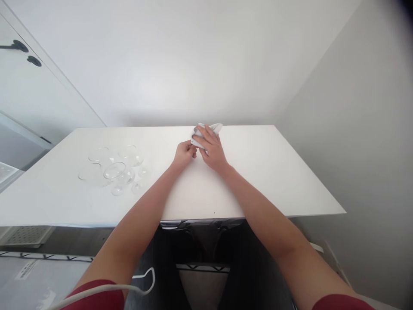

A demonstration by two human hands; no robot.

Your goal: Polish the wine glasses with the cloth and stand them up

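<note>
Both my hands meet near the far middle of the white table [258,181]. My right hand [211,148] lies over a small white cloth [215,127], fingers curled round its near edge. My left hand [184,154] is closed in a pinch at the cloth's left corner, touching the right hand's fingers. Most of the cloth is hidden under my right hand.
Several clear glass dishes and lids [114,170] are grouped on the left part of the table. White walls close in behind and to the right. A cabinet with dark handles [19,45] stands at the left. A white cable [142,284] hangs below.
</note>
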